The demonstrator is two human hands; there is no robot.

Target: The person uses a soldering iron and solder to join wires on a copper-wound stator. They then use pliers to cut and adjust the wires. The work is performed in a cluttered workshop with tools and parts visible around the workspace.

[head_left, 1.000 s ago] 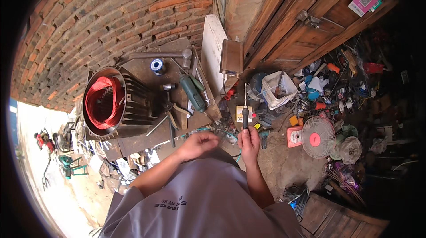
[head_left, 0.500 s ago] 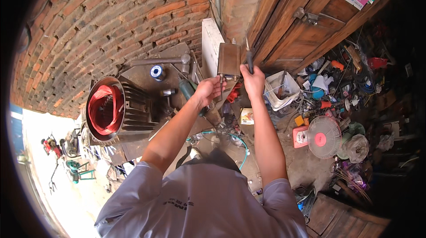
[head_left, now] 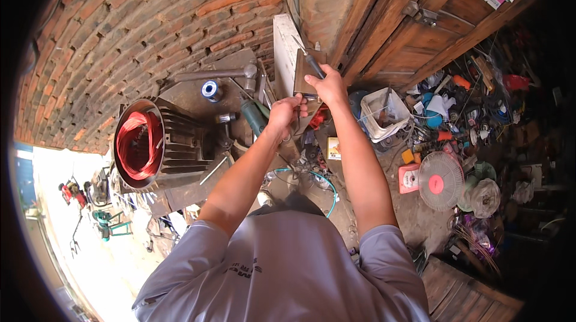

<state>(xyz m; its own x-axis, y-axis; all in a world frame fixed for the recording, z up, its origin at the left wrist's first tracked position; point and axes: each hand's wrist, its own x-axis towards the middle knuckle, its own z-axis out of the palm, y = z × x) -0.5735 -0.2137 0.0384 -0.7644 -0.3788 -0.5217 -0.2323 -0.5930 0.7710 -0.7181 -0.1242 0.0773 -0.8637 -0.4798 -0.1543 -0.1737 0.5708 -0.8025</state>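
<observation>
The right hand (head_left: 329, 87) is clenching a dark-handled screwdriver (head_left: 310, 63) against the brown metal plate (head_left: 305, 70) far beside the brick wall (head_left: 150, 28). The left hand (head_left: 284, 112) is gripping the plate's lower edge; it is best holding the plate steady while the tip stays square.

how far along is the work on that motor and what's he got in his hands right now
Looks done: the motor housing lies open on the bench, red windings seated inside. In hand: the right hand has its grip shut on a dark-handled tool raised by the flat panel; the left hand pinches something too small to tell. Left: no end cover is fitted.
</observation>
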